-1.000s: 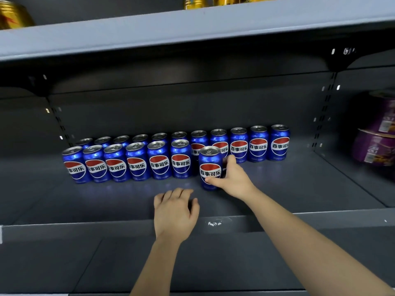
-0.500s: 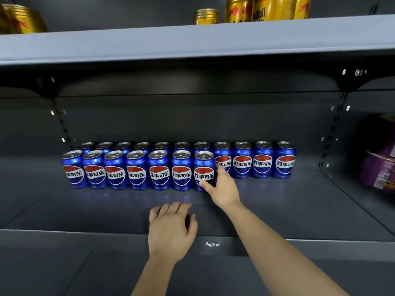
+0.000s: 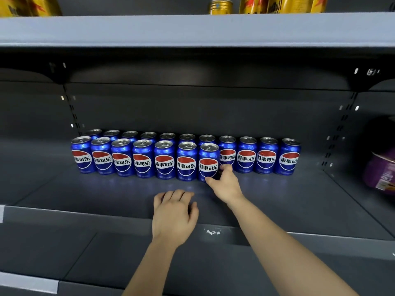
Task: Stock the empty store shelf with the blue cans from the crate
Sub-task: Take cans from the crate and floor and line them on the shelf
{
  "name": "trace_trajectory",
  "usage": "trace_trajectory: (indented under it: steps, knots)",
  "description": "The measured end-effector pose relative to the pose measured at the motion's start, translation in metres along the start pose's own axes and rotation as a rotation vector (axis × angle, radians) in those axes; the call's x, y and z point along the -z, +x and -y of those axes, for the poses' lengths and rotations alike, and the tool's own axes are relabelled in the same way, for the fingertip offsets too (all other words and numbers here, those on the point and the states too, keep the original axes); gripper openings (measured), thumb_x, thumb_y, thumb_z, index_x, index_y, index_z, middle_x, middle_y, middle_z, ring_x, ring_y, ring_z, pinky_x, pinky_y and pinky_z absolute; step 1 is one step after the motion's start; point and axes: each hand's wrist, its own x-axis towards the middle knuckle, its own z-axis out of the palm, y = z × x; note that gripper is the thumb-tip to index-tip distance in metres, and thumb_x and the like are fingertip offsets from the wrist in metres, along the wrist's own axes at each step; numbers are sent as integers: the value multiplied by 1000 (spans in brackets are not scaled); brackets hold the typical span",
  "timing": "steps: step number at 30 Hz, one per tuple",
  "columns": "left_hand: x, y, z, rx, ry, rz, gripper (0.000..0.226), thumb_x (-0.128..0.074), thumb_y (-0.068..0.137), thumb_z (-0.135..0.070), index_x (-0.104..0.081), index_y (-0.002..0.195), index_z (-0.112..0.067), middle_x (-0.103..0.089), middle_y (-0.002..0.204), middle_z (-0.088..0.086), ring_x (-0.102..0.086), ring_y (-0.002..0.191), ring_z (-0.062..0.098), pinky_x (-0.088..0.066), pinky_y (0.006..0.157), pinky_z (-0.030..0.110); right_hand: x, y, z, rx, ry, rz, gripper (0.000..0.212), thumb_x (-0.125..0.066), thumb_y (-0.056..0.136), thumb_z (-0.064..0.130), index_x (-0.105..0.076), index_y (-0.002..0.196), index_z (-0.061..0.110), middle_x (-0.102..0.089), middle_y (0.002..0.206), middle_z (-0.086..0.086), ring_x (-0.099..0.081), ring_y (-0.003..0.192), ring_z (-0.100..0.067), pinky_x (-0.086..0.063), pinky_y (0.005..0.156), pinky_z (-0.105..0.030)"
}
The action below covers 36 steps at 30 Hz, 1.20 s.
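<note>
Two rows of blue cans [image 3: 164,163] stand upright on the dark grey shelf [image 3: 288,199], a longer back row and a shorter front row. My right hand [image 3: 226,184] holds the rightmost front-row blue can [image 3: 208,162] low on its right side, thumb at its front base and fingers behind it. That can stands on the shelf beside its neighbour. Nearer the shelf's front edge, my left hand [image 3: 174,212] rests palm down with relaxed fingers and holds nothing. The crate is not in view.
Gold cans [image 3: 221,6] stand on the shelf above, whose grey front lip [image 3: 192,30] overhangs. Purple packages [image 3: 382,174] sit in the bay to the right. Bare shelf floor lies in front of and to the right of the cans.
My right hand pushed the can back from the shelf's middle into line at the right end of the front row. The left hand stayed put; the camera tilted up a little.
</note>
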Motion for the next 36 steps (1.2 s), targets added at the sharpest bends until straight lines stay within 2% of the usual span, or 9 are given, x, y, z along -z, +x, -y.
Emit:
trace_trajectory:
  steps: [7,10,12,15,18,22,25,30,36]
  knots:
    - [16,-16,5,-16,-185,20,40,-41,89,-39,-62,117,-20,-63,112,-2,-59,102,21,-35,97,38,-5,-35,1,28,-12,-43,54,-66,85,15,-40,133,12,-56,125,-6,-55,116,-22,-46,94,-31]
    - [30,-39,18,-43,-187,4,48,-32,88,-44,-62,117,-21,-63,112,-2,-58,102,21,-35,97,37,-9,-63,5,75,-124,-79,53,-65,87,18,-42,135,13,-53,123,-6,-55,113,-23,-41,89,-27]
    - [39,-53,32,-69,-182,18,51,-28,88,-44,-61,118,-20,-62,115,-3,-56,106,20,-32,101,38,-12,-83,8,108,-233,-96,49,-63,88,21,-48,133,15,-52,126,-7,-55,112,-24,-42,90,-29]
    - [54,-73,57,-94,-171,32,44,-34,92,-40,-60,120,-19,-61,118,-2,-53,113,19,-22,106,36,-19,-114,10,175,-404,-126,41,-62,89,24,-57,128,14,-54,128,-8,-56,114,-26,-43,94,-31]
    - [66,-95,77,-119,-161,26,34,-46,93,-33,-62,118,-17,-62,116,-1,-55,109,21,-26,103,36,-33,-148,7,250,-507,-146,39,-61,89,21,-61,127,10,-58,124,-9,-57,113,-28,-42,95,-32]
    - [74,-130,94,-134,-171,65,36,-43,91,-33,-64,115,-16,-64,112,0,-58,103,22,-32,101,41,-61,-190,-5,371,-567,-169,38,-63,85,12,-62,123,5,-60,124,-13,-54,119,-34,-39,107,-44]
    - [68,-158,108,-156,-161,125,35,-43,93,-32,-63,117,-15,-63,114,1,-57,106,22,-31,104,41,-85,-218,-23,438,-550,-163,38,-64,82,7,-63,120,4,-59,127,-15,-52,123,-33,-43,104,-46]
    - [55,-198,130,-120,-120,269,34,-42,97,-33,-59,123,-19,-60,122,1,-53,113,22,-24,105,38,-121,-249,-60,214,-558,12,37,-55,93,15,-56,129,11,-54,130,-7,-50,121,-26,-49,89,-35]
    - [23,-253,152,-42,-108,389,32,-45,96,-33,-61,119,-19,-62,119,0,-54,112,23,-26,103,39,-156,-283,-117,15,-591,245,40,-56,95,24,-52,134,17,-53,134,-5,-52,120,-24,-48,90,-33]
